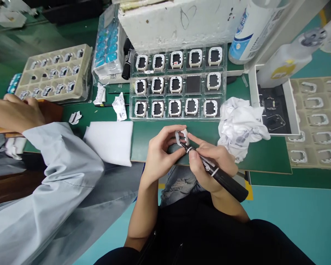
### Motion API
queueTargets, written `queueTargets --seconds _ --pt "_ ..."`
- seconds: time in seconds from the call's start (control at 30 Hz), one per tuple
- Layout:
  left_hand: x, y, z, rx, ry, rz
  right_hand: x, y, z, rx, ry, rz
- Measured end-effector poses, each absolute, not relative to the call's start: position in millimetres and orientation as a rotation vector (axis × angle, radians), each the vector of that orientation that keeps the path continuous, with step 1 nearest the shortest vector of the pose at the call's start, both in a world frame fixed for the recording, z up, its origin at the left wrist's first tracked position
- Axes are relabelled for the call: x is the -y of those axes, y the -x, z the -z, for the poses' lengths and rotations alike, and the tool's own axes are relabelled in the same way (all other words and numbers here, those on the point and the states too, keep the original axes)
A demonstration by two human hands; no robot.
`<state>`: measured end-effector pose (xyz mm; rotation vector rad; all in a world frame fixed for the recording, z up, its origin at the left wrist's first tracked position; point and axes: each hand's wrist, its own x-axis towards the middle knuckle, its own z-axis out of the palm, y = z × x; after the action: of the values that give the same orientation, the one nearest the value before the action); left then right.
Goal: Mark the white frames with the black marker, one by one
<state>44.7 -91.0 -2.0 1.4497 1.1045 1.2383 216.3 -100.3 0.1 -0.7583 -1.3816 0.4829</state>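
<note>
Between the thumb and fingers of my left hand [164, 149] is a small light watch-case frame [182, 137], tilted up above the front edge of the green table. My right hand [213, 162] grips a thick black marker pen [217, 175], its tip at the lower edge of the frame. Whether the tip touches the frame I cannot tell. Behind my hands lies a clear plastic tray [178, 92] with rows of similar frames in its compartments. One compartment [193, 84] in the middle row holds no frame.
A crumpled white cloth [238, 127] lies right of my hands, a folded white cloth [110, 141] left. A co-worker's hand [16, 112] is at far left near a beige tray [55, 71]. A white box [294, 110], bottles [245, 35] and another frame tray [316, 123] stand right.
</note>
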Motion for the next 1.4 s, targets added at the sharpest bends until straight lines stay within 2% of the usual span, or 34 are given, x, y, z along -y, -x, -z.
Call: queueTargets --seconds 0.33,0.5,0.67,1.03,1.4 --pt "78.5 -46.6 -14.3 -1.389 -1.744 -1.163 110.1 -226.3 10.6 1.086 0.797 -0.483" --pt "4.9 -48.0 -40.7 -1.576 -2.188 -1.114 111.3 -232.7 18.3 0.996 0.838 -0.512" --pt "-73.4 -71.5 -51.4 -1.59 -2.435 -0.774 108.6 -230.1 23.4 0.999 0.835 -0.467" --pt "-114.9 -106.3 -60.2 -1.469 -2.545 -0.517 107.4 -230.4 29.3 1.003 0.821 -0.42" --pt "-130.1 -115.4 -43.1 -1.396 -2.508 -0.687 101.2 -230.3 24.3 1.066 0.742 -0.353"
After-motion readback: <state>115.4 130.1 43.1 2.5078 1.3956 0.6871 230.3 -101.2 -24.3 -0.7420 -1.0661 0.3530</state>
